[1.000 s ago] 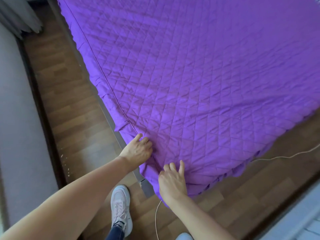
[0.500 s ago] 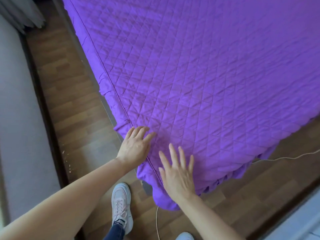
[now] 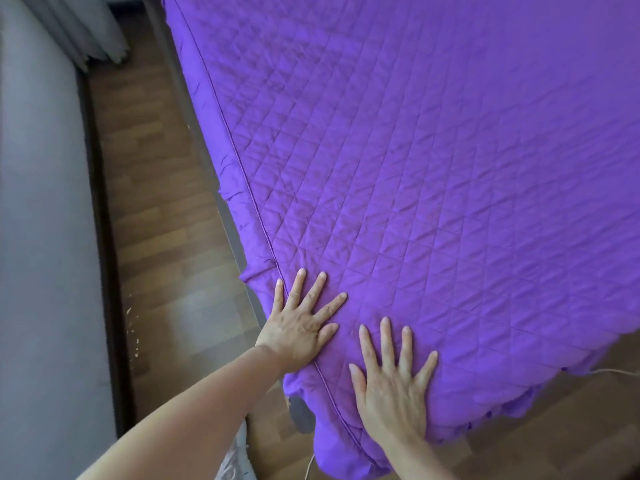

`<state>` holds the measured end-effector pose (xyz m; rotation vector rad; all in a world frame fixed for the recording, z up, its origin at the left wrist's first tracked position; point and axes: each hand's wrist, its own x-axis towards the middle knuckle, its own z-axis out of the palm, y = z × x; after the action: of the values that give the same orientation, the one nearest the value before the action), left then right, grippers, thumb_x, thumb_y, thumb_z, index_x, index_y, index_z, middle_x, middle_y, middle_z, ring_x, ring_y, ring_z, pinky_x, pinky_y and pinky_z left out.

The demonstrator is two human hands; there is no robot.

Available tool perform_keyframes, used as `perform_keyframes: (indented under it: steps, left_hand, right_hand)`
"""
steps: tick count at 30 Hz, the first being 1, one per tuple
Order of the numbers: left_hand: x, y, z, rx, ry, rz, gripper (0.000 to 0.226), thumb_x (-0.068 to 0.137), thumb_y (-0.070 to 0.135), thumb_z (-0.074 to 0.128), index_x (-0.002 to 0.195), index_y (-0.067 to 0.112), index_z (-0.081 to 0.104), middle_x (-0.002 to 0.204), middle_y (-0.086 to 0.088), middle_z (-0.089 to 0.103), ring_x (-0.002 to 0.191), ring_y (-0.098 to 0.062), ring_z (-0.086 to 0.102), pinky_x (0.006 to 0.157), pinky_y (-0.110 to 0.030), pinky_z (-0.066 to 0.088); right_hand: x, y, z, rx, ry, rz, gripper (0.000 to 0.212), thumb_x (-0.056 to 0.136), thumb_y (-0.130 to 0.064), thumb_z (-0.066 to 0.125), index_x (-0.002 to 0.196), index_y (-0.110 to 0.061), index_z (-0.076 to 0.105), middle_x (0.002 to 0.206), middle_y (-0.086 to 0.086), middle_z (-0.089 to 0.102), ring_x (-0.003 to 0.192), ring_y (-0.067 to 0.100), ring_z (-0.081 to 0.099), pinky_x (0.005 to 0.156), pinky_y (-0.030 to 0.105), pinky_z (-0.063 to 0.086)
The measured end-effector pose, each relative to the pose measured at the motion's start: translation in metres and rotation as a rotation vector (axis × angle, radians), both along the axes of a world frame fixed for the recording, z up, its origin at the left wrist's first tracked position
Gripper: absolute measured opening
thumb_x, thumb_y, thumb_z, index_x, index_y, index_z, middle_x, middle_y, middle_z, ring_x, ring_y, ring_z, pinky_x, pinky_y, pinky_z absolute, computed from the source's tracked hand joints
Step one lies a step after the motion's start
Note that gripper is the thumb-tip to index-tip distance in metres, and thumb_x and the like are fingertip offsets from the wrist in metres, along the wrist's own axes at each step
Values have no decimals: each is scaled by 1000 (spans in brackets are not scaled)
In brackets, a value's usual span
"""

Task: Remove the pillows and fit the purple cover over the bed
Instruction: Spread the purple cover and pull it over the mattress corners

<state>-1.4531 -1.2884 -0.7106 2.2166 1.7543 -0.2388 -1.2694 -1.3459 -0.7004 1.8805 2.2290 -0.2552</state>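
I see purple cover (image 3: 433, 168) spread flat over the whole bed, skirt hanging over the near corner above the wood floor (image 3: 156, 209). Left hand (image 3: 298, 327) and right hand (image 3: 391, 386) both palm-down on that corner, apart, fingers straight and splayed, gripping nothing.

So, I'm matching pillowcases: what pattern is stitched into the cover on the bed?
The cover is plain purple, quilted in diamonds; head view.

purple cover (image 3: 433, 168) cut off top and right; shoe (image 3: 238, 463) mostly hidden.
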Motion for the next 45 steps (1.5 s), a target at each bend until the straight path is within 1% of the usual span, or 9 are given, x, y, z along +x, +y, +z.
perform_keyframes:
  steps: [4,6,12,19,24,28,34,39,45]
  left_hand:
    - [-2,-3,-8,64,36,-7,53,95,57,6,146,44,12,156,-3,18,142,-36,4,109,-58,4]
    - [-4,-6,-11,98,26,-9,51,96,55,12,146,42,18,154,-4,27,140,-36,14,106,-57,7]
    - [-6,-8,-17,244,-80,-24,48,96,52,16,143,43,25,152,-2,32,140,-34,17,104,-57,14]
    - [-17,-6,-28,393,-114,-139,48,97,48,14,139,39,37,146,-3,41,137,-36,32,107,-49,17]
    - [-22,-4,-44,495,-164,-190,49,97,46,12,138,41,37,145,0,43,137,-34,33,109,-49,16]
    - [-21,-4,-53,554,-208,-193,47,95,44,18,137,42,40,144,2,44,137,-33,32,110,-48,12]
    - [-23,-11,-57,598,-304,-170,53,91,46,12,136,42,40,146,5,42,140,-28,26,113,-40,3]
    - [-23,-19,-59,600,-393,-149,63,86,50,2,137,42,38,148,9,38,142,-19,19,115,-38,0]
    - [-33,-35,-71,633,-607,-196,56,94,46,12,140,28,39,145,4,41,142,-19,22,116,-38,4]
  right_hand:
    - [0,0,-4,24,28,-18,61,81,-51,40,138,-28,45,146,8,42,129,40,43,99,74,18]
    - [-2,1,-7,45,25,-37,63,75,-52,44,134,-30,47,143,7,46,124,38,49,97,73,23]
    - [-1,-1,-22,185,-39,8,66,67,-58,45,129,-32,47,146,2,30,119,29,46,97,67,26]
    - [-4,-5,-25,204,-21,47,63,76,-52,40,133,-25,44,136,10,53,118,36,55,93,66,33]
    - [-2,-8,-27,207,-14,72,61,96,-50,7,141,-25,39,147,9,41,131,35,42,98,64,23]
    - [-2,-9,-29,194,-52,52,55,95,-49,18,141,-27,39,146,7,42,130,33,44,97,65,35]
    - [-2,-12,-29,194,-9,74,73,74,-59,-16,145,-41,-13,158,-8,-13,145,20,-8,112,58,0]
    - [-5,-18,-24,175,5,23,61,87,-61,-2,146,-43,-3,158,-13,-7,145,16,-4,114,55,3]
    - [-6,-37,-29,263,109,-30,53,95,-55,13,145,-42,22,156,-16,13,144,10,8,116,49,5]
